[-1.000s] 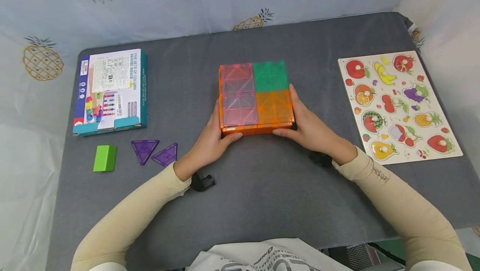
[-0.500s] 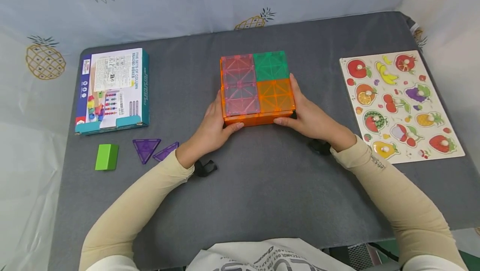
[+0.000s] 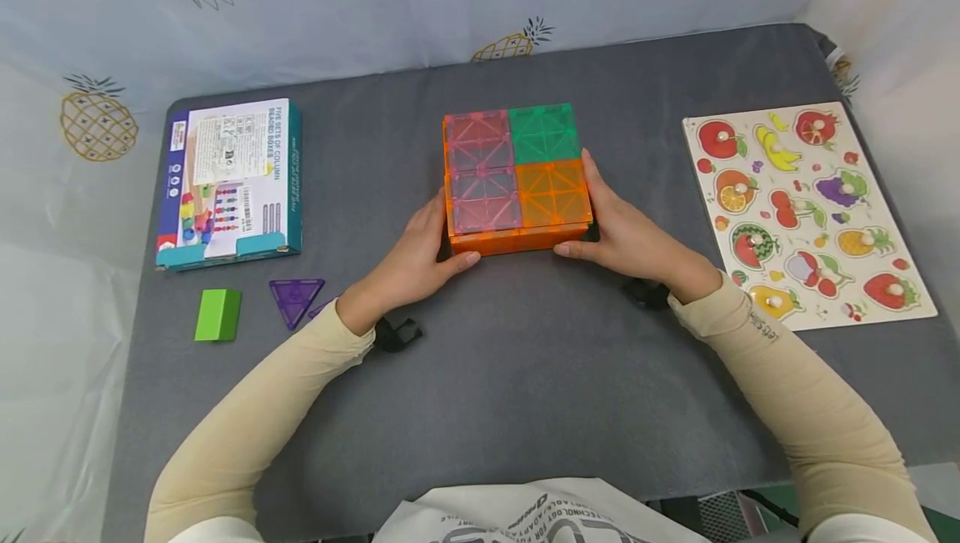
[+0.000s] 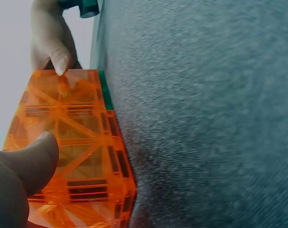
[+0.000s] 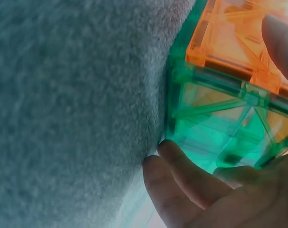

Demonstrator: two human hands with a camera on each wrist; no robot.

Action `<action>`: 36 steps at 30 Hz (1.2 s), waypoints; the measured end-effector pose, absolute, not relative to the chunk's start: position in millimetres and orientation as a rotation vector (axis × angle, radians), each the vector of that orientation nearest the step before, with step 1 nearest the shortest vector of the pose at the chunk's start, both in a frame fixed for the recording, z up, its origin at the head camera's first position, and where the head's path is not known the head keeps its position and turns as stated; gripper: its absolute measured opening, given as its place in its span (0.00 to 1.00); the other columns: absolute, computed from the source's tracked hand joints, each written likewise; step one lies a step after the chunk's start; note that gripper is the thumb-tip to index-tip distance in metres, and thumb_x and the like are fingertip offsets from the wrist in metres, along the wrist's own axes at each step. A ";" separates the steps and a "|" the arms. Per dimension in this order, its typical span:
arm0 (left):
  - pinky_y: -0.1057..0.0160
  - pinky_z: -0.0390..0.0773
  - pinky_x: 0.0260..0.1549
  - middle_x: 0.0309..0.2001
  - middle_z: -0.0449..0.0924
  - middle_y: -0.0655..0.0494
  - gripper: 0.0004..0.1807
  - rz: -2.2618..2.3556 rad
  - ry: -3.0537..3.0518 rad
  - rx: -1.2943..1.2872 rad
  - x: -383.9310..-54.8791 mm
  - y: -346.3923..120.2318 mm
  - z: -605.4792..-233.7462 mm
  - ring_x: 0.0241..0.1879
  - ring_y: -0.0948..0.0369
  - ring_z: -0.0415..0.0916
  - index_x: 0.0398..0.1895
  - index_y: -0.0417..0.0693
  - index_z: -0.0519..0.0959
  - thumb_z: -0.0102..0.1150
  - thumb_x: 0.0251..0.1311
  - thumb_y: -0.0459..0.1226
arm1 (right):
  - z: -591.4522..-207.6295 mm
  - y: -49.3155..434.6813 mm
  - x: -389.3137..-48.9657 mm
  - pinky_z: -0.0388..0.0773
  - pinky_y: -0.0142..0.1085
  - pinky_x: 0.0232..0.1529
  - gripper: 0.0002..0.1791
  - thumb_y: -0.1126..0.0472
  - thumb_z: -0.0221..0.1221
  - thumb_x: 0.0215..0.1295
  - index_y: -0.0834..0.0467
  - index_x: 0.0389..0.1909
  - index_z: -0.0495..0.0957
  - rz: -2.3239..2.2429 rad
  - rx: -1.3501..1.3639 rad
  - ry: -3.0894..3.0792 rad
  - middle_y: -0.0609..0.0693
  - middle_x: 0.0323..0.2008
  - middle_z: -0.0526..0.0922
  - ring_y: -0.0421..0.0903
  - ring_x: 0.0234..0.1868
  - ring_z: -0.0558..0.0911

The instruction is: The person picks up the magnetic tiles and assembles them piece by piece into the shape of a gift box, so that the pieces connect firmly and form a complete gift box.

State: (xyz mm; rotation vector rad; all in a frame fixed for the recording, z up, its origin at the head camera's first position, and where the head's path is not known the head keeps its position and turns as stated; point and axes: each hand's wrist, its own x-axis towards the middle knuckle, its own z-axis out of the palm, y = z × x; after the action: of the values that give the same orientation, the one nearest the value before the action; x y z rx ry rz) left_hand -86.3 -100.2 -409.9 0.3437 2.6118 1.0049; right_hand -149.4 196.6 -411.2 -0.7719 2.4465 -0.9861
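Note:
A box built of see-through magnetic tiles (image 3: 483, 203) rests on the grey tabletop. Its top has pink, green and orange squares; the front is orange and the right side green. My left hand (image 3: 415, 253) holds its left side, fingers along the wall and thumb (image 4: 42, 154) before the orange front. My right hand (image 3: 628, 236) holds the right side; its fingers (image 5: 194, 178) lie along the green wall (image 5: 215, 121), tips near the cloth, thumb at the front corner. Some left fingers are hidden behind the box.
To the left lie a beaded-box carton (image 3: 228, 184), a green block (image 3: 218, 315) and a purple triangle tile (image 3: 295, 299). A second purple tile is mostly hidden under my left wrist. A fruit puzzle board (image 3: 810, 218) lies at the right.
The tile box moved away from me with both hands, then stayed put over the last half second. My left hand has since shifted slightly left and nearer me, over the second purple tile.

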 end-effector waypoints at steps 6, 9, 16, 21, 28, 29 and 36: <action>0.48 0.47 0.72 0.75 0.45 0.39 0.51 0.841 2.570 0.332 -95.3 -107.5 -399.9 0.74 0.45 0.44 0.76 0.36 0.38 0.63 0.59 0.39 | -399.7 206.7 -156.9 0.55 0.54 0.70 0.68 0.49 0.68 0.56 0.45 0.73 0.17 -0.832 -0.796 2.376 0.50 0.77 0.35 0.54 0.75 0.52; 0.48 0.51 0.71 0.73 0.49 0.33 0.46 0.685 2.551 0.265 -112.0 -115.7 -381.5 0.73 0.43 0.48 0.75 0.32 0.41 0.56 0.60 0.32 | -372.5 212.3 -167.6 0.59 0.55 0.68 0.62 0.53 0.65 0.61 0.49 0.75 0.22 -0.624 -0.844 2.321 0.55 0.77 0.39 0.58 0.73 0.58; 0.50 0.60 0.67 0.75 0.46 0.42 0.34 0.512 2.619 0.042 -183.2 -112.6 -319.6 0.71 0.47 0.54 0.76 0.40 0.37 0.33 0.71 0.37 | -292.0 188.8 -226.9 0.54 0.59 0.68 0.36 0.52 0.46 0.75 0.60 0.76 0.45 -0.182 -0.953 2.402 0.65 0.74 0.51 0.66 0.71 0.57; 0.52 0.55 0.70 0.75 0.47 0.41 0.32 0.370 2.756 0.064 -236.1 -86.6 -297.3 0.73 0.47 0.51 0.76 0.40 0.39 0.23 0.74 0.45 | -277.3 153.8 -273.5 0.46 0.60 0.71 0.36 0.47 0.34 0.77 0.61 0.76 0.38 -0.202 -0.837 2.686 0.66 0.75 0.41 0.65 0.75 0.45; 0.50 0.34 0.74 0.76 0.21 0.46 0.39 0.254 2.935 -0.007 -257.6 -60.0 -293.4 0.75 0.47 0.20 0.75 0.51 0.24 0.16 0.70 0.59 | -294.0 103.4 -301.1 0.31 0.70 0.66 0.36 0.38 0.22 0.73 0.46 0.75 0.24 -0.153 -0.518 2.877 0.56 0.75 0.23 0.60 0.75 0.27; 0.49 0.32 0.73 0.76 0.18 0.47 0.40 0.270 2.936 -0.025 -257.6 -59.0 -294.6 0.75 0.47 0.17 0.75 0.52 0.23 0.16 0.69 0.61 | -296.5 99.4 -301.6 0.29 0.70 0.66 0.36 0.37 0.21 0.72 0.45 0.75 0.23 -0.152 -0.493 2.884 0.55 0.75 0.21 0.60 0.75 0.25; 0.48 0.25 0.72 0.74 0.11 0.49 0.43 0.331 2.944 -0.137 -256.4 -68.1 -300.4 0.73 0.49 0.10 0.73 0.53 0.19 0.18 0.68 0.64 | -307.1 98.2 -302.0 0.26 0.70 0.65 0.39 0.32 0.22 0.70 0.42 0.73 0.19 -0.218 -0.375 2.863 0.54 0.74 0.17 0.59 0.74 0.21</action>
State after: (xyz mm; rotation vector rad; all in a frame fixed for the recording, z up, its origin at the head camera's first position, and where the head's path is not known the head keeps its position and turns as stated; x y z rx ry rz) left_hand -256.4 -68.1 -300.4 -0.1368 2.9441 0.3311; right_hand -302.0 98.2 -307.1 -0.3745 2.8635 -0.2178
